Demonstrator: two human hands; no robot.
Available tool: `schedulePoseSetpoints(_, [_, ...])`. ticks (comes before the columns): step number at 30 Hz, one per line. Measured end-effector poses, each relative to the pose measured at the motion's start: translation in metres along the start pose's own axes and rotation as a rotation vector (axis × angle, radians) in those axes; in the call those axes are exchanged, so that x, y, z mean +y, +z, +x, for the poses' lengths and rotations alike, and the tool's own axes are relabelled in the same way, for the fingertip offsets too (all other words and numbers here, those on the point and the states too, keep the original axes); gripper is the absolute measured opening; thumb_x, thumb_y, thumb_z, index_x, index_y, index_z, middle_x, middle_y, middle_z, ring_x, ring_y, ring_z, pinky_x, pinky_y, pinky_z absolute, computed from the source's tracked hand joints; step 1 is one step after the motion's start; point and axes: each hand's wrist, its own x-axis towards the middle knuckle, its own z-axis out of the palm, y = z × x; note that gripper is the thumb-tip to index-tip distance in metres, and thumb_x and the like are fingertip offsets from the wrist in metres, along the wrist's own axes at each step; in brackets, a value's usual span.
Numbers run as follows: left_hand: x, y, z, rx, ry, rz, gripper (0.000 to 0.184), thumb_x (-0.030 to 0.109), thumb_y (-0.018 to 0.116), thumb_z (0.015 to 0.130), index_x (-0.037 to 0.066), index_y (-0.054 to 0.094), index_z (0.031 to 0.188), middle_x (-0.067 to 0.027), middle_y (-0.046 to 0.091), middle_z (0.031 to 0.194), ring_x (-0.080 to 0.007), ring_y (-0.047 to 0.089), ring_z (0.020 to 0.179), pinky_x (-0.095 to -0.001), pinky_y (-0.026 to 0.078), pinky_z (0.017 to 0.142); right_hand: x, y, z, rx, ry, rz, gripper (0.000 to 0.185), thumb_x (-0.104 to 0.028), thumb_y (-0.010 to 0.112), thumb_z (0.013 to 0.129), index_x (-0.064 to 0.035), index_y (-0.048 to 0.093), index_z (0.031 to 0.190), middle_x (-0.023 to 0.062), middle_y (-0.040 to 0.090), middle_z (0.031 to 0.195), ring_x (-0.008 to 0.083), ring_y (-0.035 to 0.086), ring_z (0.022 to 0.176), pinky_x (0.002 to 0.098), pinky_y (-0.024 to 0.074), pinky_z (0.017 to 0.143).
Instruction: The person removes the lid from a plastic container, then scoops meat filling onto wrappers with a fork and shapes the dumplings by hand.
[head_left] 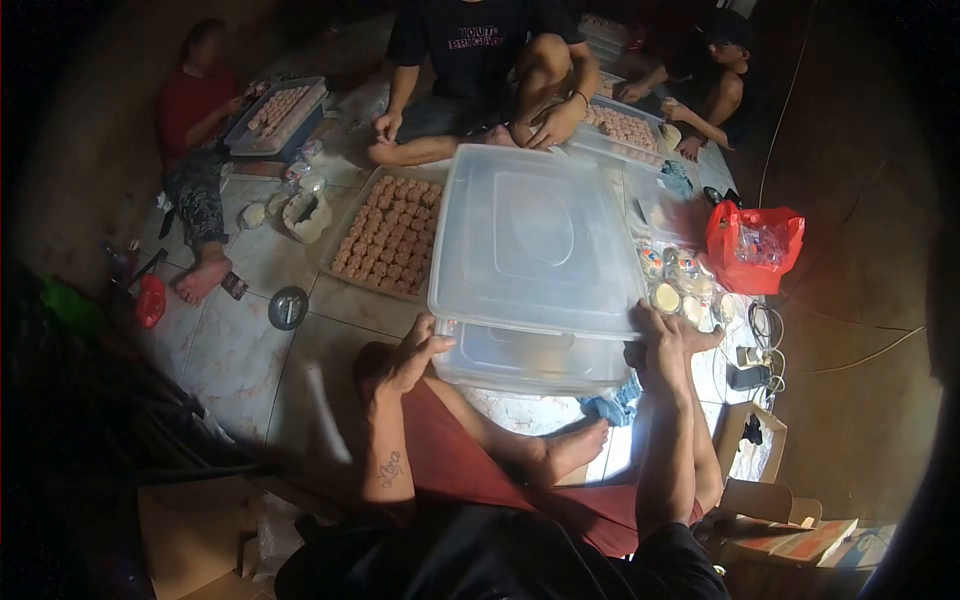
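Note:
A translucent plastic container point(535, 362) is held up over my lap, tilted towards me. Its clear lid point(540, 245) lies across the top, and a gap shows between lid and box along the near side. My left hand point(412, 355) grips the near left corner, thumb against the box wall. At the near right corner, my right hand point(668, 340) is closed round the edge, its fingers partly hidden underneath. Just beyond the lid's left side, a tray of shaped meat balls point(388, 235) sits on the tiled floor, filled in rows.
Three people sit around, two with similar filled trays point(278, 112) point(622, 132). On the right are a red plastic bag point(755, 245), round pale-topped tubs point(665, 297), cables point(768, 330) and a cardboard box point(755, 450). A round black object point(288, 308) lies at left; boxes point(195, 530) stand near me.

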Motion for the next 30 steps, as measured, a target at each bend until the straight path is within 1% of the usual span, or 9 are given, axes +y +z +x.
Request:
schedulePoseSetpoints(3, [-0.004,-0.019,-0.013,-0.019,-0.016,-0.089,0.077,0.04,0.069,0.083,-0.002,0.038,0.139,-0.0169,0.05,0.127,-0.0232,0.047,0.12,-0.0396,0.035,0.107,-0.015,0.02,0.014,-0.027,0.08,0.031,0.024,-0.03,0.055,0.103,-0.0072,0.056,0.094,-0.0046,0.039,0.062,0.0054,0.029,0.041,0.0239,0.0217,0.039])
schedulePoseSetpoints(5, [-0.004,-0.025,-0.019,0.003,-0.022,-0.065,0.082,0.042,0.069,0.078,0.001,0.043,0.144,-0.0126,0.054,0.128,-0.0225,0.052,0.118,-0.0359,0.043,0.1,-0.003,0.02,0.046,-0.214,0.147,0.05,0.047,-0.034,0.057,0.1,0.0007,0.054,0.132,0.0033,0.054,0.081,0.0092,0.035,0.046,0.0244,0.029,0.043])
schedulePoseSetpoints(6, [0.002,-0.024,-0.024,-0.035,-0.024,-0.023,0.079,0.047,0.063,0.083,-0.002,0.042,0.142,-0.0161,0.05,0.135,-0.0249,0.046,0.124,-0.0388,0.032,0.11,-0.009,0.035,0.047,-0.234,0.103,0.094,0.04,-0.033,0.058,0.1,-0.001,0.055,0.124,-0.0005,0.043,0.068,0.0081,0.031,0.046,0.024,0.0241,0.043])
schedulePoseSetpoints(9, [0.007,-0.022,-0.027,-0.041,-0.058,-0.041,0.079,0.047,0.064,0.083,-0.002,0.044,0.14,-0.0145,0.052,0.132,-0.0239,0.046,0.123,-0.0374,0.033,0.109,-0.017,0.062,0.067,-0.308,0.079,0.101,0.032,-0.034,0.057,0.101,-0.0038,0.056,0.11,-0.0034,0.033,0.061,0.0076,0.028,0.047,0.0253,0.0212,0.042])
schedulePoseSetpoints(16, [0.005,-0.032,-0.021,-0.128,-0.089,0.016,0.077,0.047,0.065,0.083,-0.001,0.044,0.139,-0.0139,0.057,0.126,-0.0215,0.05,0.12,-0.0361,0.033,0.109,-0.017,0.103,0.107,-0.381,0.027,0.067,0.031,-0.035,0.053,0.104,-0.008,0.058,0.09,-0.005,0.034,0.057,0.0078,0.029,0.043,0.027,0.0219,0.04])
schedulePoseSetpoints(25, [0.014,-0.029,-0.027,-0.191,-0.144,-0.084,0.078,0.035,0.073,0.084,0.0,0.037,0.144,-0.0153,0.057,0.131,-0.0215,0.052,0.12,-0.0371,0.035,0.109,-0.024,0.129,0.104,-0.605,0.014,-0.116,0.04,-0.042,0.052,0.105,-0.0036,0.063,0.102,-0.0031,0.04,0.063,0.0081,0.035,0.05,0.0266,0.0293,0.044])
schedulePoseSetpoints(27, [0.012,-0.031,-0.028,-0.195,-0.188,-0.112,0.079,0.033,0.075,0.083,0.0,0.037,0.144,-0.0147,0.056,0.13,-0.0222,0.051,0.121,-0.0379,0.036,0.109,-0.022,0.106,0.11,-0.586,-0.186,-0.37,0.04,-0.038,0.055,0.104,0.0003,0.064,0.112,0.0056,0.054,0.07,0.018,0.052,0.059,0.0324,0.0418,0.053])
schedulePoseSetpoints(29, [0.015,-0.03,-0.032,-0.205,-0.168,-0.096,0.079,0.033,0.075,0.083,0.0,0.036,0.144,-0.0148,0.055,0.131,-0.0225,0.051,0.122,-0.0382,0.037,0.109,-0.003,0.07,0.103,0.011,-1.012,-0.964,0.041,-0.031,0.052,0.104,0.0072,0.06,0.116,0.0228,0.065,0.098,0.0346,0.062,0.083,0.0462,0.0501,0.076])
schedulePoseSetpoints(30, [0.015,-0.029,-0.031,-0.206,-0.14,-0.079,0.08,0.033,0.075,0.083,0.0,0.036,0.144,-0.0149,0.054,0.131,-0.0227,0.05,0.123,-0.0384,0.037,0.108,0.004,0.05,0.095,0.114,-0.877,-1.024,0.041,-0.029,0.053,0.103,0.0067,0.058,0.122,0.0257,0.062,0.106,0.0391,0.06,0.094,0.0489,0.0477,0.085])
